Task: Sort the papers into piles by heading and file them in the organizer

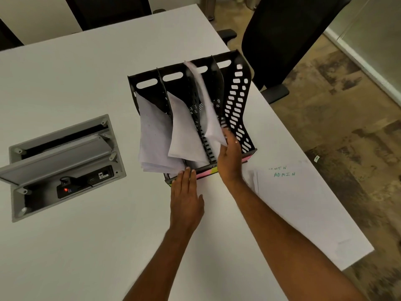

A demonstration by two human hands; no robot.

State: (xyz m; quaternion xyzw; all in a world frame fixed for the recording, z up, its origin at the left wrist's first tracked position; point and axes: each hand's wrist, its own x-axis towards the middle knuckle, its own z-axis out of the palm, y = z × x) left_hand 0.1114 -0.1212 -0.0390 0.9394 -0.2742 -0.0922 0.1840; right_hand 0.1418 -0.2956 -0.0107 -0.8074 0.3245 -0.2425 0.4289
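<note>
My left hand point(186, 200) lies flat, fingers spread and gripping nothing, fingertips touching the front lip of the black organizer point(238, 101). Just beside it, my right hand point(229, 157) pinches the near edge of a white sheet point(208, 109) standing in the third slot from the left; its long axis runs away from me, up along the divider. I judge the right hand must push it home. Right of that arm lies a pile point(303, 205) headed "ADMIN" in green. The two left slots hold papers; the far-right one looks bare.
</note>
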